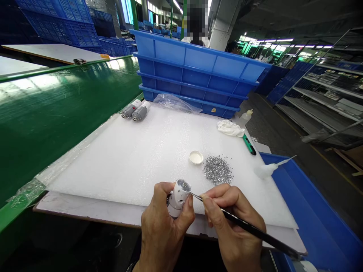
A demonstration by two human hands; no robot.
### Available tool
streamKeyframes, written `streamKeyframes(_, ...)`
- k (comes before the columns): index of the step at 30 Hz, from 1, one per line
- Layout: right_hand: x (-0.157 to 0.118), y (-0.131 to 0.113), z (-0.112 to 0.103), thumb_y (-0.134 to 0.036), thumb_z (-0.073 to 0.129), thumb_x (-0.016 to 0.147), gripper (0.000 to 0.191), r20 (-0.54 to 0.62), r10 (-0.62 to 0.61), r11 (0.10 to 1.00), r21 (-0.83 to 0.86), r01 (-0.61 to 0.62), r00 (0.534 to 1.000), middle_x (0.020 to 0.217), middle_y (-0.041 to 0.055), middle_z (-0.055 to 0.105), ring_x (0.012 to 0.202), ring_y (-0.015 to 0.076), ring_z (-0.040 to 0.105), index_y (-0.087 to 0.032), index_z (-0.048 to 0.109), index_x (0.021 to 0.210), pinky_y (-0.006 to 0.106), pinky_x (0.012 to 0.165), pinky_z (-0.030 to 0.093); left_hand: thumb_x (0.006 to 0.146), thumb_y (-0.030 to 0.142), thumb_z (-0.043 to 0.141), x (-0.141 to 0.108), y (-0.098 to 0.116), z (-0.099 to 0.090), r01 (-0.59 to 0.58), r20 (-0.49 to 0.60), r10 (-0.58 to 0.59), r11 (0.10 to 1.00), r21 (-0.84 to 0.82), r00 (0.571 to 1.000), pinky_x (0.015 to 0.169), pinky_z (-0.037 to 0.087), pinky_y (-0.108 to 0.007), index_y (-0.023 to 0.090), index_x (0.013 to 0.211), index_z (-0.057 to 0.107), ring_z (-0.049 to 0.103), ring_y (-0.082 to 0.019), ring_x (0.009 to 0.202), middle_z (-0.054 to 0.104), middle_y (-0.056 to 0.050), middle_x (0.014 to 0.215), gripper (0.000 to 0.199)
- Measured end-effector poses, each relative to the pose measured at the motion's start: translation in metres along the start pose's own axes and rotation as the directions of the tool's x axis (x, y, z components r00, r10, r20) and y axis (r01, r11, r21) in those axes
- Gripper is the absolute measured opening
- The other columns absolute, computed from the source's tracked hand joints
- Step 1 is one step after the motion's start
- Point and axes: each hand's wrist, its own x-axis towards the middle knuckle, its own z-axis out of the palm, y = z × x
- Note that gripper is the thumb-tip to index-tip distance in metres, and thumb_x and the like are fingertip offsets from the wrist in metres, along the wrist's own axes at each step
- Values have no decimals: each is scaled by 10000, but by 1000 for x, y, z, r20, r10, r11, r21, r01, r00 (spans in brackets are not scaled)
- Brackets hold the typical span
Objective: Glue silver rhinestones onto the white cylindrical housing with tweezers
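Observation:
Near the table's front edge, my left hand (166, 223) is closed around a small white cylindrical housing (181, 194), held tilted with its open top showing some metal inside. My right hand (234, 224) grips black tweezers (249, 227) between thumb and fingers. Their fine metal tip meets the side of the housing by my left thumb; whether it holds a small piece I cannot tell. Just beyond my hands lie a heap of tiny silver metal pieces (217, 170) and a round white cap (196, 157).
White foam sheet (119, 162) covers the table. Two grey-and-white cylindrical units (141, 111) lie at the back left. Stacked blue crates (193, 71) stand behind. On the right are a white cloth (231, 128), a green-black tool (249, 144), a dropper bottle (266, 170) and a blue bin (317, 211).

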Motion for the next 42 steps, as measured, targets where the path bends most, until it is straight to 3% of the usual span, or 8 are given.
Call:
streamKeyframes(7,3,1,2,-170,666,867,202,-27,56,994,97,-53,998,703,-17,605,502,50,502,-193,547,706,150,458,434,906,351,603,-1,-1,0,50,44,-49,999,-21,998,469,453,-192,277,942,465,561,-110,475,588,91,631,161)
streamKeyframes(11,3,2,-5,-149,671,863,173,-32,46,993,114,-42,998,746,-8,634,499,49,513,-194,570,730,159,455,450,932,425,579,2,1,-7,285,222,-237,934,-218,946,549,446,-198,272,900,463,524,-114,582,556,74,670,194)
streamKeyframes(14,1,1,-14,-100,668,855,153,-16,-26,995,99,28,1000,803,-9,666,495,44,535,-203,583,779,153,453,476,937,511,536,7,5,-13,614,563,-336,663,-427,755,525,451,-205,248,869,472,531,-107,560,591,49,692,280)
streamKeyframes(17,1,-5,-22,-44,680,828,192,48,-145,989,18,144,988,831,-18,694,599,70,648,-218,597,836,137,509,538,921,553,534,9,7,-16,827,803,-248,327,-458,542,449,426,-170,191,858,555,549,-79,462,644,7,668,368)
streamKeyframes(22,4,-14,-24,4,677,784,230,68,-241,969,-39,244,968,826,-10,721,768,110,721,-211,638,855,157,659,604,866,592,594,5,4,-11,934,931,-84,-16,-357,355,362,421,-129,127,748,669,557,-72,369,629,-29,565,486)
streamKeyframes(26,4,-15,-25,8,648,787,227,71,-246,968,-34,249,967,812,-5,718,748,116,722,-209,641,853,174,640,609,756,613,710,4,3,-8,961,968,-9,-122,-248,249,326,428,-123,94,691,701,567,-79,346,618,-32,530,523)
streamKeyframes(30,7,-14,-30,11,678,775,246,124,-275,958,-49,282,953,821,-5,723,757,132,735,-208,629,875,191,640,615,727,641,720,3,2,-7,966,976,-26,-138,-219,218,323,440,-126,84,678,717,592,-89,348,634,-45,543,559)
streamKeyframes(42,28,-20,-36,-14,680,806,189,345,-368,907,-73,415,864,794,51,738,673,147,718,-181,619,868,219,545,581,787,669,630,-1,1,-6,973,980,-54,-121,-195,190,346,438,-134,94,695,721,622,-100,371,666,-63,583,589)
